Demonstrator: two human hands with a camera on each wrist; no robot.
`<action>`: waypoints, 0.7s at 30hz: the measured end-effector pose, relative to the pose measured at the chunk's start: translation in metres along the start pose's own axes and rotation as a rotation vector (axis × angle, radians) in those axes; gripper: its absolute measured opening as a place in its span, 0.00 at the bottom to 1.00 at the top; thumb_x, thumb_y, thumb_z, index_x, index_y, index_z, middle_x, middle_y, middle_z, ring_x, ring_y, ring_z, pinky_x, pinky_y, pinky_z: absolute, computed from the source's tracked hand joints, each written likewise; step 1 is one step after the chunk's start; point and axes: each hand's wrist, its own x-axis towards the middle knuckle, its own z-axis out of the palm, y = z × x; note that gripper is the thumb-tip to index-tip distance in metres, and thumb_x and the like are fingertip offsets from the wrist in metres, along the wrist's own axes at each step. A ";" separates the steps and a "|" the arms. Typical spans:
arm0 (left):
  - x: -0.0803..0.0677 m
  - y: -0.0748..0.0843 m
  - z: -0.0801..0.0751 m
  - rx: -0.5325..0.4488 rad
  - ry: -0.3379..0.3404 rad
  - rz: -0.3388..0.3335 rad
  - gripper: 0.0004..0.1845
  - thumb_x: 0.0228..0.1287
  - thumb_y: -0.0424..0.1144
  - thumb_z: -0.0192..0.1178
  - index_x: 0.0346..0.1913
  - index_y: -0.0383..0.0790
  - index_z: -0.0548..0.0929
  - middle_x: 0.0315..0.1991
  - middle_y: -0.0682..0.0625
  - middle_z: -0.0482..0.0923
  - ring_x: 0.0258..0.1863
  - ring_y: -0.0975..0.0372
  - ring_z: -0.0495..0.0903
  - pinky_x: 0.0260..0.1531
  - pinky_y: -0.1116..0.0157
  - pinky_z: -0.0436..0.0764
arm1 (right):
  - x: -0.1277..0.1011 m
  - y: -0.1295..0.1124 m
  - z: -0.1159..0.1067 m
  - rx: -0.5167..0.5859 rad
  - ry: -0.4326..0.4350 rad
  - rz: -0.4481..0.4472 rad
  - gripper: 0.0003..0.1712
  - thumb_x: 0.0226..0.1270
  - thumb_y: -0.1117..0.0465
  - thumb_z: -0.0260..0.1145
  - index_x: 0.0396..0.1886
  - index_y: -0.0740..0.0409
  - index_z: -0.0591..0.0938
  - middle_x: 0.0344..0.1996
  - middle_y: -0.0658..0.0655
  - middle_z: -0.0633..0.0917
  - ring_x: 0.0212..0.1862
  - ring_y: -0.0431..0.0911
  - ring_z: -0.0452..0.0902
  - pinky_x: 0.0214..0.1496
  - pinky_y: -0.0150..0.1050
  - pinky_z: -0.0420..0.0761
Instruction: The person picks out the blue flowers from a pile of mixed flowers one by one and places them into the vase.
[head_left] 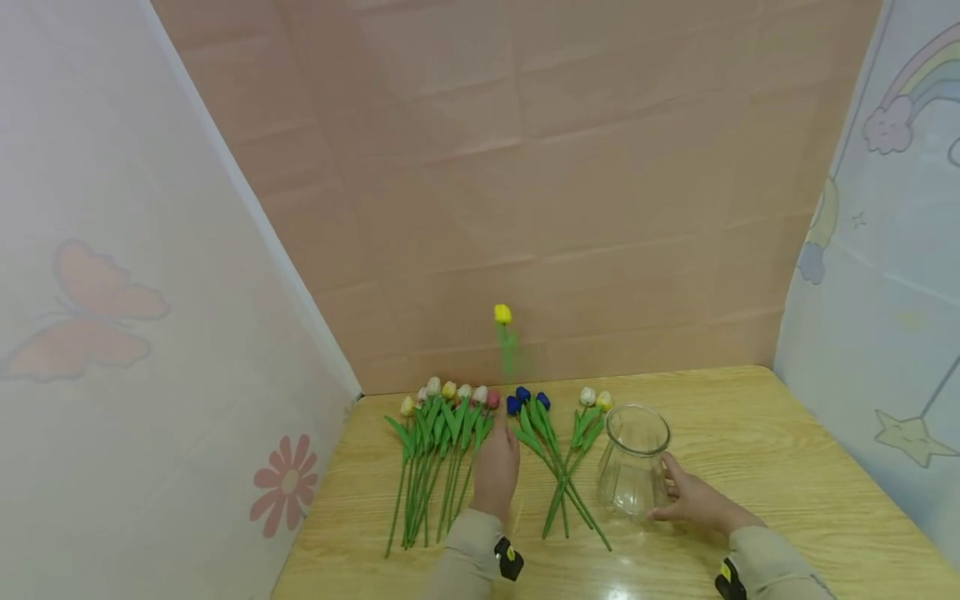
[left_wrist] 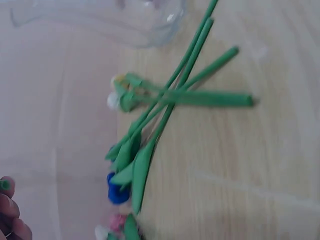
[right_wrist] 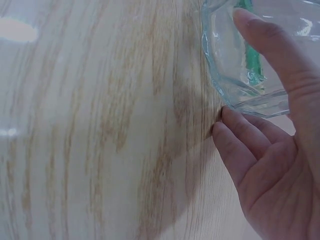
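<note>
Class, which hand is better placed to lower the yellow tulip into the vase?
Probably the left hand: it holds the raised yellow tulip, while the right hand touches the glass vase.

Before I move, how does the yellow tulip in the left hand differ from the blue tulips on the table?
The yellow tulip is held up in the left hand, while the blue tulips lie on the table. The yellow tulip shows one bloom; the blue tulips show three. In the head view, the yellow tulip's stem is blurred, while the blue tulips' stems look sharper. Both have green stems.
</note>
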 end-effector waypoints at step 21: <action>-0.023 -0.124 -0.004 0.203 -0.020 0.091 0.27 0.64 0.30 0.59 0.67 0.37 0.71 0.07 0.59 0.54 0.07 0.72 0.45 0.08 0.74 0.48 | 0.001 0.004 0.001 0.012 -0.007 -0.003 0.68 0.54 0.55 0.76 0.72 0.72 0.34 0.63 0.90 0.53 0.58 0.79 0.66 0.56 0.62 0.74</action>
